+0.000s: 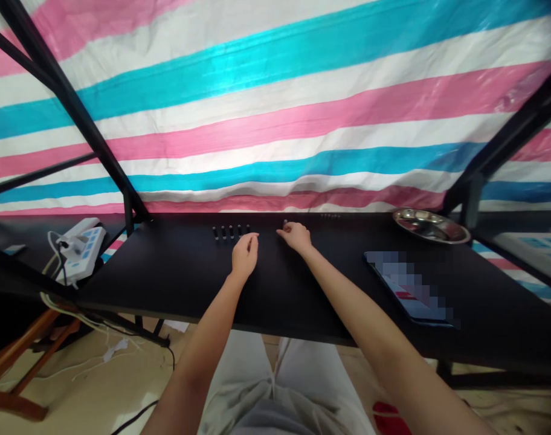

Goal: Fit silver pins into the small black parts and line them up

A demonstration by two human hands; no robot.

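Several small black cylinders with silvery ends point(231, 232) stand in a row on the black table point(167, 272). Just in front of the row's right end is my left hand point(245, 255), its fingers closed together; what they hold, if anything, is hidden. To the right, my right hand point(297, 235) pinches a small piece with a pale tip point(285, 222) close to the tabletop. Its lower part is covered by my fingers, so its kind cannot be made out. Farther back lie several tiny silvery pieces point(330, 215) in a line.
At the right are a round metal dish point(431, 226) and a phone point(406, 290) with a blurred screen. A white power strip point(83, 251) with cables sits at the left. Black metal posts point(89, 133) flank the table, and a striped plastic sheet point(275, 121) hangs behind.
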